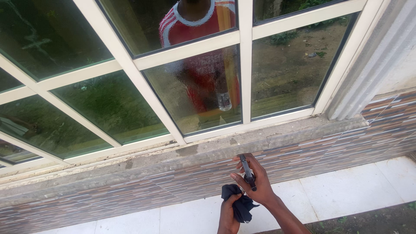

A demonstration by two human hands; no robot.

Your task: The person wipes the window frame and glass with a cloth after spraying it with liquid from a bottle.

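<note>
Right hand clenched around a dark squeegee, long axis pointing up toward the window sill. Left hand grips a dark cloth just below, touching the tool's lower end.

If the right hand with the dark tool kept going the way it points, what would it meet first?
The right hand aims its dark narrow tool up toward the wall. It would probably meet the concrete window sill first, then the wet pane, though depth is unclear.
</note>
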